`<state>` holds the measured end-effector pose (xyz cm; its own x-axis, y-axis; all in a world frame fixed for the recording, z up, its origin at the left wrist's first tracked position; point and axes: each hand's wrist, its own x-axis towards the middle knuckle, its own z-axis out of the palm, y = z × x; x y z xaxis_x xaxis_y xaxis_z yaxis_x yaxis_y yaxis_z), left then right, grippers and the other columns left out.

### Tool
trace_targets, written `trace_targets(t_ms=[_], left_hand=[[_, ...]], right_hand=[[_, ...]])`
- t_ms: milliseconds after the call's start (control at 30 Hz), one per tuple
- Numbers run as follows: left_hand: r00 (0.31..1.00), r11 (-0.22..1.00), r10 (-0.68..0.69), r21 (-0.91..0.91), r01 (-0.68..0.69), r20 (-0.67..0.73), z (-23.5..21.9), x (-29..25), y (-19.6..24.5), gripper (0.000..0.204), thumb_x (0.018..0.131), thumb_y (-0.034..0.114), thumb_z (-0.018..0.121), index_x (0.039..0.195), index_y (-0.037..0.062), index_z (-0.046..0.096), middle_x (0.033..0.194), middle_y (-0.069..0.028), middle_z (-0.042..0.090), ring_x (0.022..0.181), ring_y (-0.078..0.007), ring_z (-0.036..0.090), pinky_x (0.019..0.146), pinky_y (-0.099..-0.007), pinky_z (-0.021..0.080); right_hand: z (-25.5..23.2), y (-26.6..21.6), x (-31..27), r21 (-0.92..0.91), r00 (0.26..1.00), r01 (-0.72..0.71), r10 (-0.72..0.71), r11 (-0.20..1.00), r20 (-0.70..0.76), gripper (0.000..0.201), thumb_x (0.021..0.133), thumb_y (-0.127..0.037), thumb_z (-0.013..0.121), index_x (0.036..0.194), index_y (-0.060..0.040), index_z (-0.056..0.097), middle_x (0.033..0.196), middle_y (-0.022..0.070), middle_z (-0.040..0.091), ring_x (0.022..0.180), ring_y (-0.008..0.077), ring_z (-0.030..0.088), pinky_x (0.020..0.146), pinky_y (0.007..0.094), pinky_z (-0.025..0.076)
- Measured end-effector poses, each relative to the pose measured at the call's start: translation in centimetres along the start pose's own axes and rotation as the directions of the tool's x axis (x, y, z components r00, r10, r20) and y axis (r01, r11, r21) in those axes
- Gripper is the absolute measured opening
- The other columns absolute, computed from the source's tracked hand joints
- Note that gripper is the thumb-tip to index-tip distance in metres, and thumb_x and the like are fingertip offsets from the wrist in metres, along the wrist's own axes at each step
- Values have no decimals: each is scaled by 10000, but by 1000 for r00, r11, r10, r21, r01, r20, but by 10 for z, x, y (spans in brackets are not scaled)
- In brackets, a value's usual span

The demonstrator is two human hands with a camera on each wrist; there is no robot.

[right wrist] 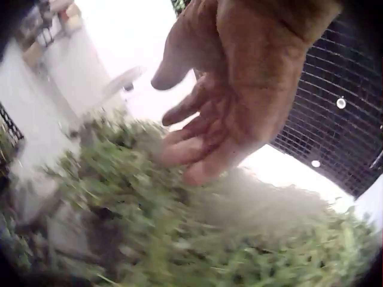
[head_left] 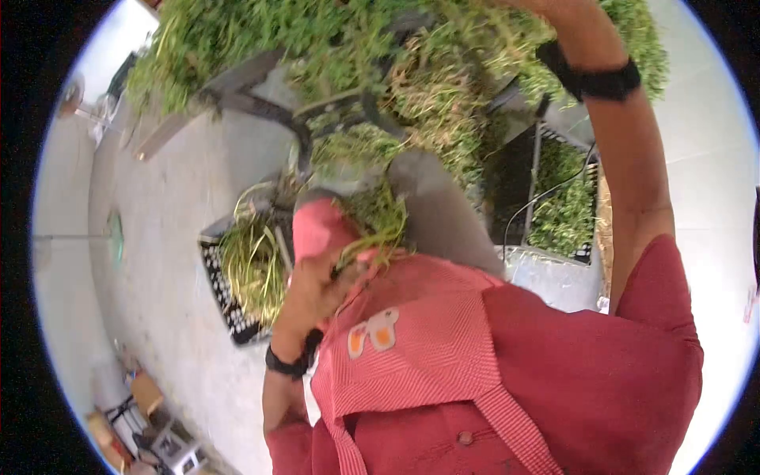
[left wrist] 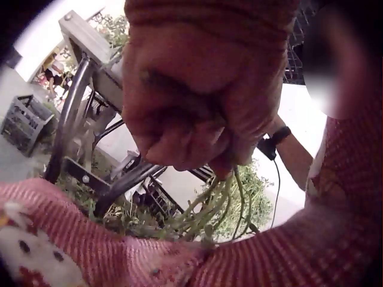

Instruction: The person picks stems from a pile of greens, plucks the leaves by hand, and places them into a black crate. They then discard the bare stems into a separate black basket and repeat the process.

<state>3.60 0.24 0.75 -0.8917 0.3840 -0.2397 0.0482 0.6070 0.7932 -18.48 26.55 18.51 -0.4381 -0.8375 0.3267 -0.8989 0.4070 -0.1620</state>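
Bunch of leafy green stems [head_left: 388, 234]: lying over the apron [head_left: 427, 348] at the lap, its stems emerging from the left hand [left wrist: 203, 101]. Grip: left fingers are curling round the stems; how many they are enclosing, cannot tell.

Risk 1: loose ends are fanning out below the grip. Judgement: an uneven hold could be letting outer stems slip onto the lap, or a hard squeeze could be bruising them.

Risk 2: just outside the grip, a black perforated crate [head_left: 215, 273] is holding long stems, some standing above its rim. A swinging forearm could be snagging these and dragging them to the floor.

Farther out, beyond the knees, the right hand [right wrist: 239, 84] is hovering at a heap of leafy greens [right wrist: 155, 233], fingers parted and loosely bent, holding nothing visible. Contact: cannot tell; the heap is blurring.

Risk 3: the greens are overhanging the metal frame [head_left: 297, 131]. Pulling one tangled sprig could be bringing neighbours down too.

Risk 4: a thin cable [head_left: 546, 192] is looping across the greens-filled crate [head_left: 535, 186], on the right-hand side of the grip; a reaching arm could be catching it.
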Motion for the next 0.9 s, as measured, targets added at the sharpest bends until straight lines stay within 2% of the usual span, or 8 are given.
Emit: trace_targets(t_ms=[33,167,400,467,533,633,767,900], left_hand=[[999,1000,-28,8,28,-15,-4,-2,1,294,854,211,575,1126,98,589,734,-143,588,554,-227,528,547,-315,435],[981,975,190,-105,-193,-39,-24,-3,25,209,826,124,606,1018,41,611,629,-44,488,550,-78,415,502,-245,370],[956,874,268,448,-190,-117,-48,-8,33,328,747,190,660,1037,61,579,786,-112,606,697,-267,591,640,-360,461],[490,635,703,766,-103,-516,-57,-11,33,320,754,158,656,1021,8,565,802,-115,602,756,-254,593,700,-295,450],[421,790,589,603,-116,-690,-49,-23,18,255,807,140,621,1012,-5,571,881,-93,621,845,-206,587,804,-275,435],[675,976,49,-106,-188,-736,-30,-23,4,217,911,148,516,1048,-9,578,980,-46,621,904,-111,548,827,-256,427],[803,833,70,-408,-374,-592,11,2,19,232,884,145,573,1077,15,563,968,-52,594,874,-115,544,777,-249,446],[851,667,60,-613,-423,-521,24,25,38,292,903,219,563,1107,11,544,923,-33,572,797,-82,530,711,-216,444]], right_hand=[[54,16,-3,-142,795,586,-600,797,-91,400,745,-329,657,1040,-62,608,1008,139,601,945,282,580,753,397,477],[157,-108,-43,698,919,-143,-169,701,357,442,744,-363,677,1003,-17,588,868,107,629,767,206,603,695,326,483],[205,-146,-80,832,819,-554,196,27,539,286,833,-306,608,881,-26,575,596,-4,556,449,61,485,404,215,364],[182,-142,-79,826,818,-552,272,118,507,229,875,-251,559,879,-22,555,608,-10,538,466,67,479,417,225,363],[172,-138,-78,899,838,-437,365,3,406,164,879,-188,536,884,-24,543,589,6,497,505,70,481,478,227,396],[187,-133,-75,916,864,-389,383,97,326,156,884,-171,520,936,-25,542,668,32,534,544,89,505,494,245,413],[203,-147,-64,638,916,-113,329,761,-229,149,808,-110,549,928,-21,546,669,131,583,571,308,567,543,387,453],[220,-160,-69,426,885,-366,451,827,-115,325,673,-18,546,998,-11,533,770,212,594,745,402,580,647,461,471]])
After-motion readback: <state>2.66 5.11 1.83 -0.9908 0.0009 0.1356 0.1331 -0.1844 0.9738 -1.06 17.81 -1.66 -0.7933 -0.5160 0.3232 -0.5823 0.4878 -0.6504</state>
